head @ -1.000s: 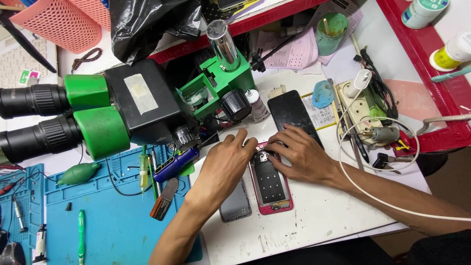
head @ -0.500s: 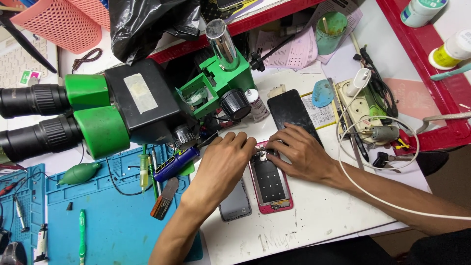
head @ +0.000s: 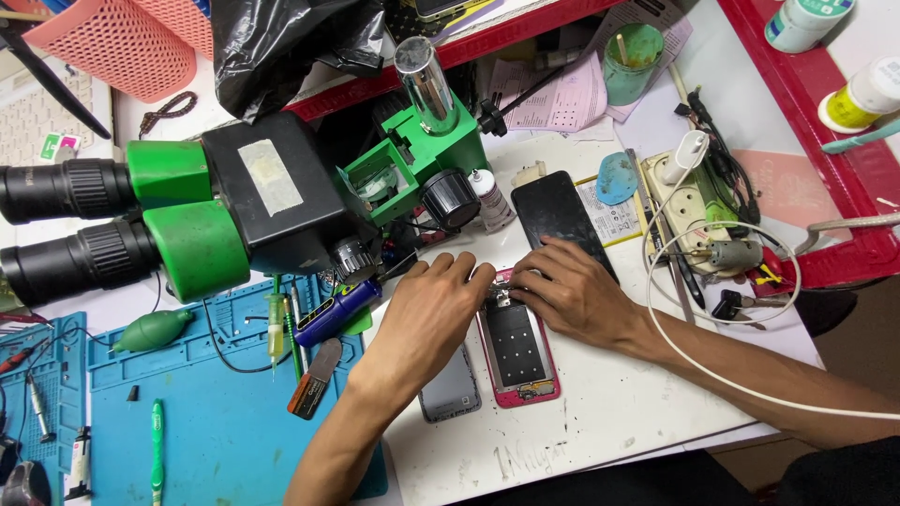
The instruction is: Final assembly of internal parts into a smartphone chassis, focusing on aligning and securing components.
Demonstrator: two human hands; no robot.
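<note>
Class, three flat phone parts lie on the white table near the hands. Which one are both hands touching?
The opened pink-framed phone: the left hand and right hand meet at its top end. The grey panel and black screen lie beside them.

Both forearms enter from the lower edge of the frame — the left arm rising from bottom centre, the right from the lower right corner. The left hand [head: 427,314] lies palm down with fingers curled, and the right hand [head: 577,295] mirrors it — their fingertips nearly meet at mid-frame.

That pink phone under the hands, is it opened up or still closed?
Opened up. The pink phone lies flat with its insides bared, a dark inner plate showing within the pink frame. Both hands, left hand and right hand, rest at its top end.
</note>
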